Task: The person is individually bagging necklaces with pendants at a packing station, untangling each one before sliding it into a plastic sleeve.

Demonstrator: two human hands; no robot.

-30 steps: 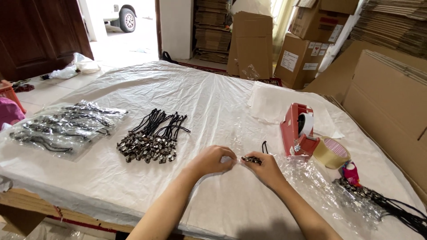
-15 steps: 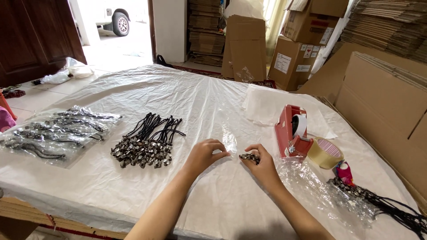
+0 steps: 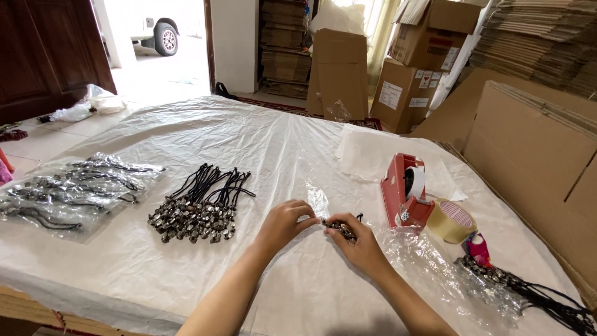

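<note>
Our left hand [image 3: 283, 225] and right hand [image 3: 359, 244] pinch a small bundle of corded charms [image 3: 339, 228] between closed fingertips, mid-tabletop [image 3: 261, 143] toward the near edge. A loose charm pile [image 3: 198, 205] lies left, the red tape dispenser [image 3: 404, 193] right.

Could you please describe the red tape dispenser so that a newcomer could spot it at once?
On the plastic-covered table, look right of the right hand. The red tape dispenser stands there beside a loose roll of brown tape; it alone is a red body holding a white roll.
</note>
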